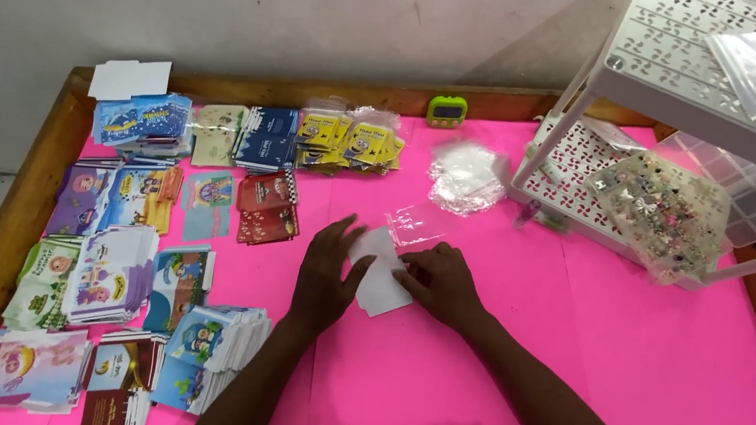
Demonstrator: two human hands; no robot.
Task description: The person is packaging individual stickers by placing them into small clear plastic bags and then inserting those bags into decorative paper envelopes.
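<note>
While both hands press it, the white card (pixel 379 280) lies between them.

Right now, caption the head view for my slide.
Both hands, left hand and right hand, press a white card beside a clear bag.

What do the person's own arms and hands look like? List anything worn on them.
Both forearms are bare up to the frame's lower edge, with no sleeve to be seen. The left hand and the right hand wear no gloves. No ring, watch or bracelet shows on either hand or wrist, as far as the head view can tell. The fingernails look short and plain.
</note>
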